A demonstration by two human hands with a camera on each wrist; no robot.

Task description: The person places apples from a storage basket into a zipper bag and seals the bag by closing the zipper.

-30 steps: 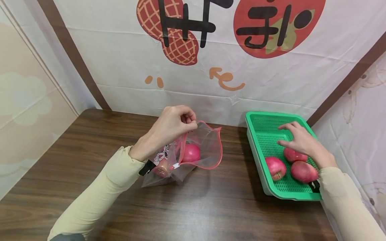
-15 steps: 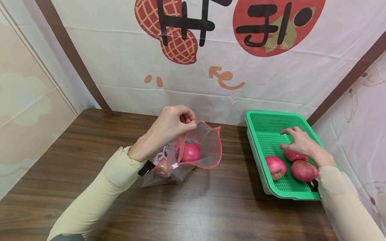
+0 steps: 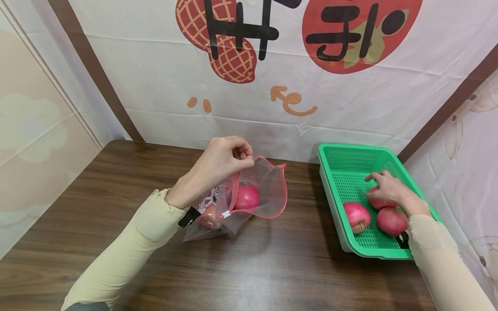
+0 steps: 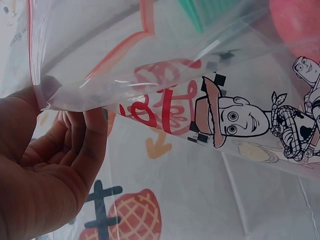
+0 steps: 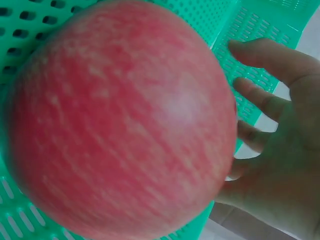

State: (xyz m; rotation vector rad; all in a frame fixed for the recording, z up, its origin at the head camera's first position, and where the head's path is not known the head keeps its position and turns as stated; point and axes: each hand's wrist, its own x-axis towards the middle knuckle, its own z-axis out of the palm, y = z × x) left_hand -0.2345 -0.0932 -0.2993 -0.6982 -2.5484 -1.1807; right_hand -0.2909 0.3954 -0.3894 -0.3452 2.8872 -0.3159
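With thumb and fingers, my left hand (image 3: 227, 155) pinches the red-edged mouth of a clear zip bag (image 3: 270, 192) and holds it up. One pink-red apple (image 3: 247, 198) shows inside the bag's gaping mouth, another apple (image 3: 210, 217) lower down. Cartoon figures are printed on the bag (image 4: 235, 117) in the left wrist view. My right hand (image 3: 394, 192) is in the green basket (image 3: 328, 203), fingers spread over the farthest apple (image 3: 379, 203). A nearer apple (image 5: 125, 125) fills much of the right wrist view, so finger contact is hidden. A third apple (image 3: 356, 217) lies to the left.
The basket stands at the right on a dark wooden table (image 3: 272, 268), close to the back wall sheet (image 3: 249, 121) with printed pictures. A white slider (image 3: 225, 214) sits on the bag's red zip edge. Another hanging sheet (image 3: 463, 190) borders the right side.
My right hand has lowered and come slightly nearer, from above the basket to over the farthest apple. The left hand and the bag have stayed in place.
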